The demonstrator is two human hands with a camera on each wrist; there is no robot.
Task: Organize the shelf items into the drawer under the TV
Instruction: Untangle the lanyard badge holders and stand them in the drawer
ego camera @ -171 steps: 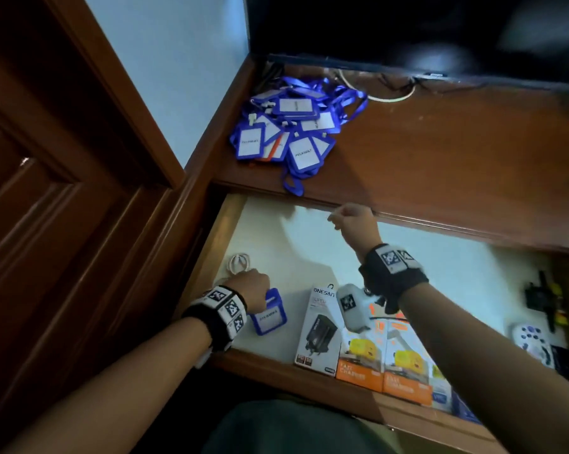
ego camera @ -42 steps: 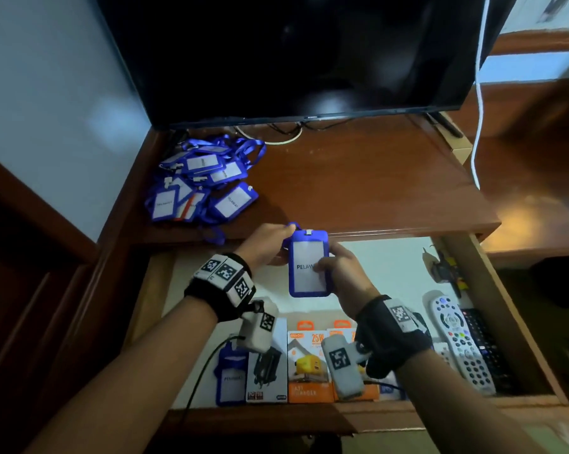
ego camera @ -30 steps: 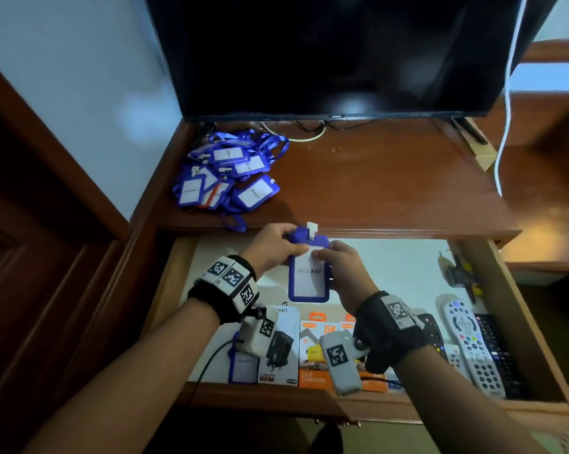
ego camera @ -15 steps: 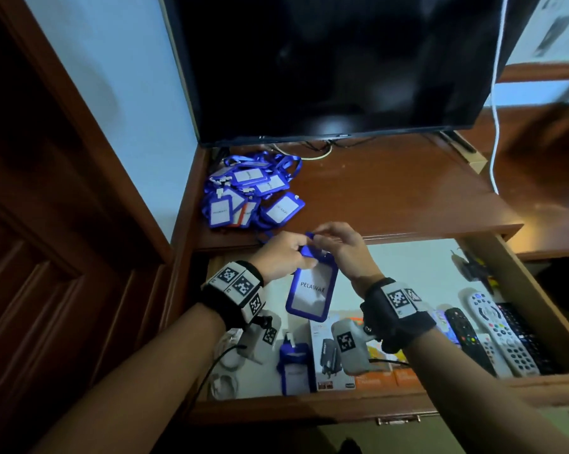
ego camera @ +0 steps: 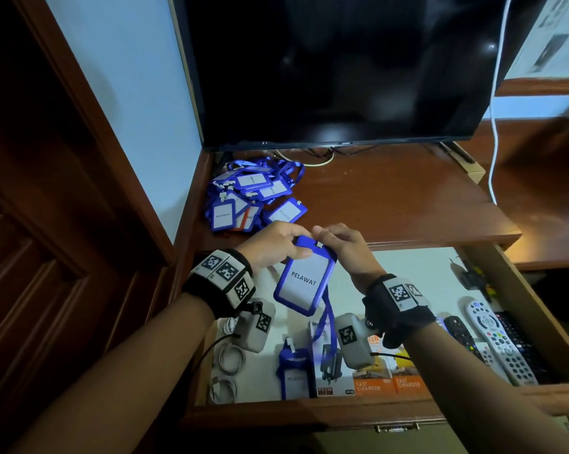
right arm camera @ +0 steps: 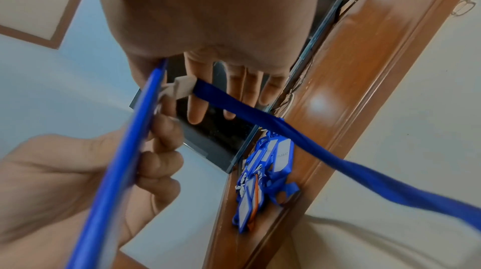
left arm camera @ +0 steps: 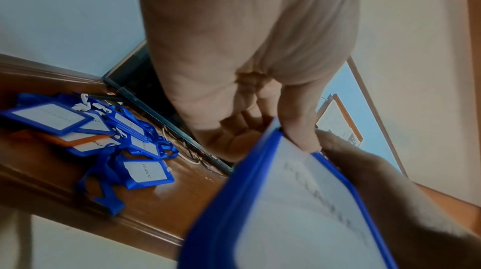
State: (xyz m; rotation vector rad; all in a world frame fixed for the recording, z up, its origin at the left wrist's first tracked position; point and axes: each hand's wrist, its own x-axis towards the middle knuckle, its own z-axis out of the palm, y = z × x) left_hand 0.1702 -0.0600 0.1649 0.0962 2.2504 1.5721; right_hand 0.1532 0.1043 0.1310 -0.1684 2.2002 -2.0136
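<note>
Both your left hand (ego camera: 273, 245) and right hand (ego camera: 338, 244) now pinch one badge holder (ego camera: 304, 280), lifted and tilted above the drawer (ego camera: 309, 412); stowing comes next.

Both forearms were bare, without sleeves. The left hand (ego camera: 270, 244) and the right hand (ego camera: 338, 247) each sat above a black wrist strap (ego camera: 211, 290) carrying white tiles printed with black square markers. A pale grey camera block (ego camera: 255, 326) hung under the left strap, another (ego camera: 353, 340) under the right, each bearing one marker and trailing a thin black cable (ego camera: 211, 347).
</note>
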